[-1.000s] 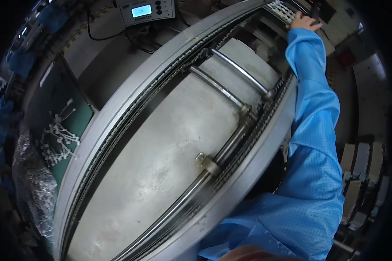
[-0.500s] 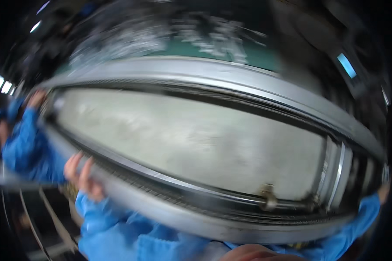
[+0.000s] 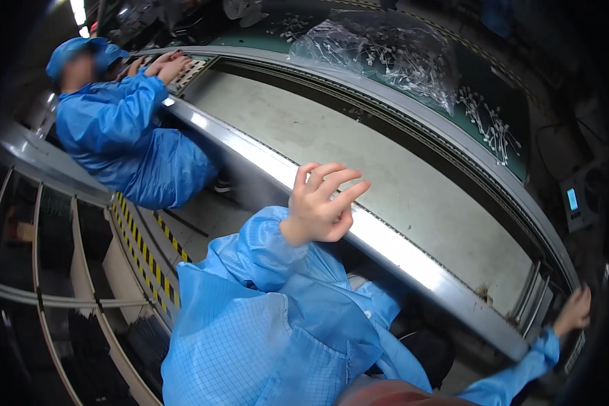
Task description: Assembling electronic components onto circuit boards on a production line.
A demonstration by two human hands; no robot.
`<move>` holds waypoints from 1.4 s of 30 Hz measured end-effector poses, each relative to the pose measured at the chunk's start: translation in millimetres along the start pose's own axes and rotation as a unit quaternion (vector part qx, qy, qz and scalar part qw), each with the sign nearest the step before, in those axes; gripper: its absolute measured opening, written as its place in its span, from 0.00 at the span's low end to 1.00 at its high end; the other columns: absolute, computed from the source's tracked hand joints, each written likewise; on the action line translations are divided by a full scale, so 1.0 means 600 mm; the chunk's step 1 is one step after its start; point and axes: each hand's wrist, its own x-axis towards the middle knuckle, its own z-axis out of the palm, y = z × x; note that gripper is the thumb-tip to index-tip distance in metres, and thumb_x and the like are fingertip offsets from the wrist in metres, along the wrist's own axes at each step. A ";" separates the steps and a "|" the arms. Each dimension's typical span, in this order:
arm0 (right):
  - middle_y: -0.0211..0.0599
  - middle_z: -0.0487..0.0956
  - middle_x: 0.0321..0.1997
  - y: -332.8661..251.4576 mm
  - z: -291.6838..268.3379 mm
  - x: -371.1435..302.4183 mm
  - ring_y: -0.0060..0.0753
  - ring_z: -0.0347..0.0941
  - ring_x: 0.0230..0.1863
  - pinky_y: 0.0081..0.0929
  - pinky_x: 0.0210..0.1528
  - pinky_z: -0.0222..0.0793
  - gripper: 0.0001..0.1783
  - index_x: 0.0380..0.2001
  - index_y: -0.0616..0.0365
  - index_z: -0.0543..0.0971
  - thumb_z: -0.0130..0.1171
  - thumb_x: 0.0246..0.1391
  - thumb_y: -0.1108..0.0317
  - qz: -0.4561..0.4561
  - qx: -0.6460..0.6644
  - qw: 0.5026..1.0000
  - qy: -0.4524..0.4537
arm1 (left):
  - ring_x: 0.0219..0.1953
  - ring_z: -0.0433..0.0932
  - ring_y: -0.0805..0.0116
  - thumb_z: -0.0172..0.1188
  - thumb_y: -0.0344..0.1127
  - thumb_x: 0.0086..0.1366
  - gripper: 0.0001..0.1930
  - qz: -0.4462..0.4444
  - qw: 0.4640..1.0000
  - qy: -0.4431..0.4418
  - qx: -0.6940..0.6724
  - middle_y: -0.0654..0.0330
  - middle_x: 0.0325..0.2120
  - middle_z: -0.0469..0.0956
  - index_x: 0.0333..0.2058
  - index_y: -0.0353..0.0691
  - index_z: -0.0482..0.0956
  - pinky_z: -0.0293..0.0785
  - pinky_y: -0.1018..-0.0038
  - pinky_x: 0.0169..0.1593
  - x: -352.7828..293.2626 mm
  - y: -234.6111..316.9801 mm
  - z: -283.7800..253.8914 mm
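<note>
your left hand (image 3: 323, 203) hovers empty, fingers spread, just above the conveyor's near rail (image 3: 392, 250); your right hand (image 3: 575, 310) rests at the rail's far right end, grip hidden; the rail runs lengthwise between them, the left hand nearer its middle.

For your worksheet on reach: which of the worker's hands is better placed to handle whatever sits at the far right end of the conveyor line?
Probably the right hand: it already rests at the conveyor frame's right end. The left hand is raised, empty, fingers spread, mid-rail.
</note>
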 end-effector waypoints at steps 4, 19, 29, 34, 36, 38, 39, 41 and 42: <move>0.34 0.85 0.55 -0.076 -0.059 0.022 0.38 0.81 0.56 0.31 0.60 0.71 0.19 0.56 0.46 0.83 0.58 0.66 0.56 -0.007 0.394 0.916 0.076 | 0.55 0.74 0.55 0.61 0.32 0.48 0.22 -0.023 0.997 -0.044 -0.065 0.61 0.50 0.79 0.46 0.49 0.84 0.66 0.57 0.56 0.017 -0.008 0.006; 0.38 0.82 0.47 -0.602 -0.392 0.034 0.46 0.76 0.53 0.54 0.53 0.63 0.13 0.39 0.50 0.87 0.62 0.59 0.56 -0.156 0.402 0.902 0.032 | 0.57 0.72 0.54 0.65 0.42 0.56 0.20 -0.001 0.993 -0.074 -0.094 0.61 0.53 0.77 0.49 0.48 0.83 0.62 0.54 0.60 0.009 -0.011 0.007; 0.38 0.82 0.36 -0.598 -0.399 0.031 0.49 0.78 0.42 0.47 0.42 0.68 0.07 0.36 0.54 0.81 0.58 0.58 0.65 -0.103 0.536 0.829 0.121 | 0.58 0.72 0.55 0.67 0.39 0.56 0.22 0.065 0.954 -0.196 -0.219 0.60 0.52 0.77 0.51 0.47 0.81 0.63 0.56 0.61 0.021 -0.039 -0.030; 0.38 0.81 0.32 -0.586 -0.435 0.024 0.49 0.79 0.37 0.45 0.39 0.71 0.04 0.35 0.53 0.79 0.59 0.58 0.67 -0.103 0.600 0.776 0.164 | 0.56 0.74 0.55 0.66 0.37 0.59 0.20 0.091 0.907 -0.267 -0.312 0.59 0.47 0.80 0.51 0.43 0.80 0.64 0.57 0.62 0.106 -0.086 -0.093; 0.40 0.81 0.31 -0.571 -0.456 0.023 0.51 0.79 0.35 0.44 0.36 0.73 0.04 0.35 0.54 0.78 0.59 0.58 0.67 -0.090 0.593 0.777 0.189 | 0.52 0.75 0.57 0.65 0.38 0.60 0.18 0.113 0.929 -0.226 -0.272 0.60 0.44 0.81 0.50 0.45 0.80 0.64 0.59 0.60 0.156 -0.102 -0.076; 0.40 0.81 0.31 -0.565 -0.474 0.030 0.52 0.79 0.34 0.44 0.35 0.73 0.05 0.36 0.55 0.78 0.60 0.58 0.67 -0.086 0.605 0.768 0.189 | 0.47 0.79 0.58 0.64 0.37 0.60 0.16 0.099 0.927 -0.175 -0.318 0.59 0.41 0.82 0.48 0.45 0.81 0.69 0.61 0.54 0.198 -0.133 -0.009; 0.41 0.81 0.31 -0.560 -0.483 0.032 0.52 0.79 0.33 0.43 0.34 0.74 0.06 0.37 0.55 0.78 0.60 0.58 0.67 -0.080 0.616 0.760 0.191 | 0.44 0.81 0.57 0.64 0.36 0.60 0.15 0.082 0.917 -0.156 -0.359 0.57 0.39 0.83 0.47 0.43 0.82 0.72 0.62 0.51 0.215 -0.146 0.029; 0.43 0.80 0.31 -0.551 -0.506 0.032 0.41 0.79 0.30 0.34 0.36 0.73 0.06 0.38 0.57 0.78 0.60 0.60 0.68 -0.076 0.638 0.746 0.175 | 0.33 0.85 0.55 0.63 0.30 0.62 0.10 0.017 0.906 -0.086 -0.415 0.52 0.35 0.84 0.42 0.38 0.82 0.79 0.66 0.37 0.235 -0.155 0.084; 0.44 0.81 0.31 -0.549 -0.519 0.036 0.39 0.79 0.30 0.32 0.35 0.73 0.08 0.38 0.60 0.77 0.61 0.59 0.68 -0.094 0.654 0.725 0.194 | 0.33 0.85 0.57 0.62 0.29 0.63 0.10 -0.034 0.893 -0.112 -0.435 0.53 0.35 0.84 0.43 0.39 0.82 0.79 0.67 0.37 0.243 -0.161 0.093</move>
